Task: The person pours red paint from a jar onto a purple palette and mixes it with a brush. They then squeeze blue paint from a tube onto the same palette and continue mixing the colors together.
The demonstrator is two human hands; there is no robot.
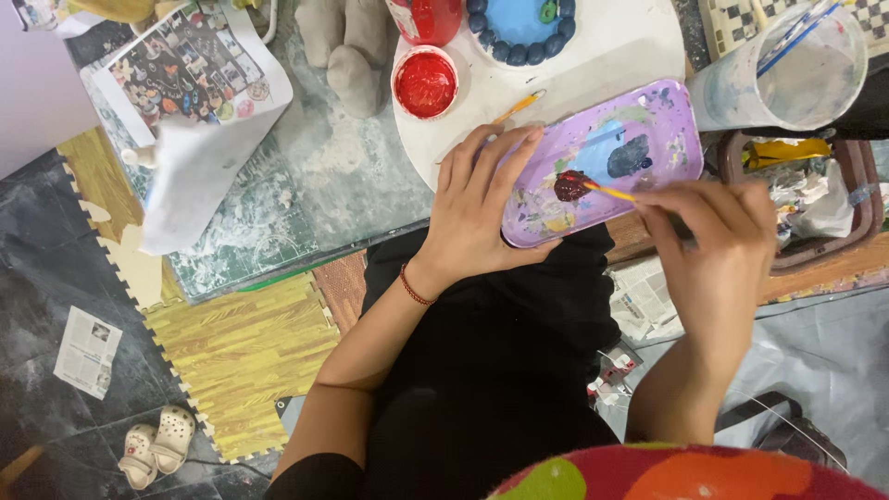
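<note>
The purple palette tray (639, 139) lies tilted at the near edge of the table (352, 176), its far end resting on a round white board (611, 56). It carries smears of blue, yellow and green, a dark grey patch, and a blob of dark red paint (570, 185) near its lower left. The left hand (477, 208) grips the tray's near end, fingers curled over the rim and thumb beneath. The right hand (718, 241) pinches a thin brush (611, 192) with an orange handle, its tip sunk in the dark red blob.

On the white board, just beyond the tray, stands a small open pot (425, 81) filled with bright red paint, and beside it a second red container (426, 17), cut off by the frame. A second orange brush (519, 106) lies on the board between pot and tray. A blue disc ringed with dark blue balls (523, 28) sits at the board's far side.

To the right, a clear plastic cup (787, 79) holds cloudy water and several brushes. Near it, a dark tray (806, 199) contains crumpled, paint-stained tissue. Grey clay lumps (347, 46) rest left of the board.
</note>
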